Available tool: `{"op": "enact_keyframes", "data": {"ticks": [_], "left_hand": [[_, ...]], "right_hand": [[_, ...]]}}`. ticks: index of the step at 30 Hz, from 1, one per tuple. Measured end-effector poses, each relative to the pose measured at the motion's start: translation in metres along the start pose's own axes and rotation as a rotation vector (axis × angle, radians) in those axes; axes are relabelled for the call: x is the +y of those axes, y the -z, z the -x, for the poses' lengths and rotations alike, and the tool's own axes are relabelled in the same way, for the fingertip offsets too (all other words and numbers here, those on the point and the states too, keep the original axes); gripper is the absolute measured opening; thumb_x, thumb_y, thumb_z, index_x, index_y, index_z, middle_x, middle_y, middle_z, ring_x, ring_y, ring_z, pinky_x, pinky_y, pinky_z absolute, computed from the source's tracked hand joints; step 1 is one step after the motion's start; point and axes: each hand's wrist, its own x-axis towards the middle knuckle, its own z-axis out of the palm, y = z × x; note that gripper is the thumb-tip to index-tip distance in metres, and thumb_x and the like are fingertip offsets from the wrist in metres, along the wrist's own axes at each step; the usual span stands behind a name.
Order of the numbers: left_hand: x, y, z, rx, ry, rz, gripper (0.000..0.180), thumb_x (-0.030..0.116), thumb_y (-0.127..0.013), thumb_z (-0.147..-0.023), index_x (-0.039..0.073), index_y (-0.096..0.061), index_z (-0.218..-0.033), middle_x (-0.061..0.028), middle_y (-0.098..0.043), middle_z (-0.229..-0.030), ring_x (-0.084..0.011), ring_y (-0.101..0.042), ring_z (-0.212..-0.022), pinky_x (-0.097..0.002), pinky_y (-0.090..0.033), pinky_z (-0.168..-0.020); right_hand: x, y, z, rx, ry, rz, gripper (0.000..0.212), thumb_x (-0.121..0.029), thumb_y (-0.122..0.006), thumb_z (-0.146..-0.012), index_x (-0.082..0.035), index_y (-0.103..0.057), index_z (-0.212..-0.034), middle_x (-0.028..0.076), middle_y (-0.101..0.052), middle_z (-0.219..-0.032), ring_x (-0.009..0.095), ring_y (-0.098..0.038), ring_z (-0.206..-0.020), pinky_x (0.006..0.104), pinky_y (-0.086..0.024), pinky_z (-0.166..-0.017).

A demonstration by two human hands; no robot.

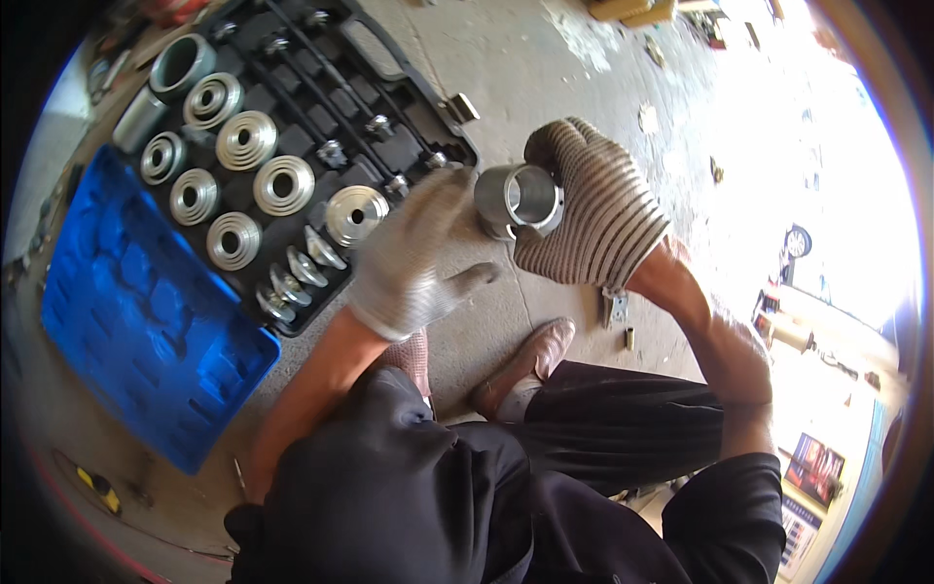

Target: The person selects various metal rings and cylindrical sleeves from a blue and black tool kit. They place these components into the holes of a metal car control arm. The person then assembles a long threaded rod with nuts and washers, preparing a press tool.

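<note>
My right hand [598, 214], in a striped knit work glove, grips a short, thick-walled steel sleeve [494, 202] by its right side. The sleeve's hollow end shows, with a smaller bore visible inside. Just left of it is my left hand [409, 263], also gloved and smeared by motion, its thumb spread away from the fingers. Nothing shows in that hand. Behind it lies an opened black tool case [321, 97] holding several stepped round metal adapters [246, 141], thin discs [290, 288] and long threaded rods [316, 73].
The case's blue lid [156, 311] lies folded out at the left. Two larger steel sleeves [182, 66] stand at the case's far left corner. Small metal parts [615, 307] lie on the concrete floor [506, 88] near my shoe [525, 368]. A yellow-and-black tool [99, 492] rests at the lower left.
</note>
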Motion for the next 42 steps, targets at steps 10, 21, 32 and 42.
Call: {"op": "enact_keyframes", "data": {"ticks": [10,21,32,42], "left_hand": [[-0.079,-0.150,0.029,-0.290,0.152,-0.100,0.091,0.035,-0.101,-0.065,0.001,-0.063,-0.141,-0.0198,-0.064,-0.139,-0.0391,-0.065,-0.126,-0.0479,-0.055,-0.110],[-0.088,-0.160,0.035,-0.112,-0.040,-0.049,0.081,0.028,-0.101,-0.060,0.005,-0.071,-0.131,-0.0126,-0.071,-0.127,-0.0343,-0.069,-0.117,-0.0474,-0.057,-0.104],[-0.093,-0.161,0.036,-0.120,-0.027,0.003,0.078,0.031,-0.099,-0.062,0.006,-0.072,-0.131,-0.0112,-0.073,-0.126,-0.0327,-0.070,-0.115,-0.0459,-0.057,-0.104],[-0.089,-0.161,0.037,-0.091,0.014,0.007,0.080,0.035,-0.096,-0.064,0.004,-0.072,-0.133,-0.0128,-0.073,-0.128,-0.0342,-0.070,-0.116,-0.0459,-0.057,-0.104]], "right_hand": [[0.082,-0.091,0.055,-0.008,-0.354,-0.137,0.079,-0.030,-0.094,-0.062,0.009,-0.062,-0.123,0.026,-0.066,-0.110,0.042,-0.069,-0.105,0.0466,-0.060,-0.096],[0.089,-0.127,0.054,0.172,-0.303,-0.257,0.071,-0.026,-0.094,-0.064,0.007,-0.060,-0.118,0.026,-0.064,-0.108,0.044,-0.066,-0.099,0.0499,-0.058,-0.090],[0.088,-0.147,0.064,0.211,-0.394,-0.338,0.079,-0.035,-0.097,-0.071,0.001,-0.061,-0.130,0.024,-0.072,-0.114,0.042,-0.074,-0.103,0.0468,-0.062,-0.089],[0.081,-0.181,0.064,0.332,-0.498,-0.307,0.073,-0.035,-0.099,-0.072,-0.002,-0.068,-0.129,0.019,-0.080,-0.102,0.035,-0.080,-0.092,0.0419,-0.064,-0.081]]}}
